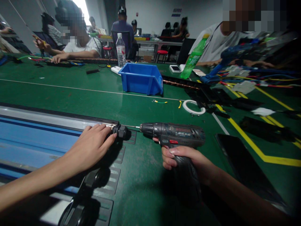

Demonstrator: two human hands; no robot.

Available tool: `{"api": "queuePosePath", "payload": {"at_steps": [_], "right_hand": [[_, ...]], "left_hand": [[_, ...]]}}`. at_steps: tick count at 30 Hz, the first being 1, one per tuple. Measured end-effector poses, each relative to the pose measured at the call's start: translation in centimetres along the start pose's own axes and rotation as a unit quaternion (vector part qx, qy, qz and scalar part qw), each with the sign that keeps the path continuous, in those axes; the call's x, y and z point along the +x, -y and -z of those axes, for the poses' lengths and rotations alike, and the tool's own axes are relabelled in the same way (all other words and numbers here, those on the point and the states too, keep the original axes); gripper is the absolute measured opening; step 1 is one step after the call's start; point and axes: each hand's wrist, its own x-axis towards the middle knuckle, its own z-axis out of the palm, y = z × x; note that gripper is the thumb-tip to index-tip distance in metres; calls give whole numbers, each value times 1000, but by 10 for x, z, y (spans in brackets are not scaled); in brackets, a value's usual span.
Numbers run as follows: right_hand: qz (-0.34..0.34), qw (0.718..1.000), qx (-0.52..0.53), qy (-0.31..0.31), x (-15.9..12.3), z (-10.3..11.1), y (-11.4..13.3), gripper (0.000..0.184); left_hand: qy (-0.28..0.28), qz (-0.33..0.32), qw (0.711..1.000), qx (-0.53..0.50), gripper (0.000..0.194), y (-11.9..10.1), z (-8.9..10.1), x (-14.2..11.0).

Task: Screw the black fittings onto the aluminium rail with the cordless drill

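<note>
My right hand (185,157) is wrapped round the grip of a black cordless drill (174,130), which points left. Its long thin bit reaches the end of a long metal housing (35,138) with blue and silver faces. My left hand (98,141) is closed over the end of that housing, fingertips and thumb beside a black cable gland (122,131). The bit's tip is hidden behind the gland and fingers. Lower down the same end, another black gland (94,177) sticks out, with slotted black brackets (110,180) lying along the edge.
A blue bin (141,78) stands ahead on the green table. A clear bottle (120,51), a green bottle (195,56), a white tape ring (194,107) and short green-yellow wires (161,102) are around it. A dark flat panel (246,166) lies right. Co-workers sit across the table.
</note>
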Motion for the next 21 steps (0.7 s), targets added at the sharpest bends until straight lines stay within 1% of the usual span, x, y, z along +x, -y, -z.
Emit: {"api": "queuePosePath", "payload": {"at_steps": [7, 21], "right_hand": [[-5, 1000, -9, -12, -1, 0, 1, 37], [2, 1000, -3, 11, 1, 3, -1, 33]], "left_hand": [[1, -1, 1000, 2, 39, 0, 0, 0], [4, -3, 1000, -2, 40, 1, -1, 0]]}}
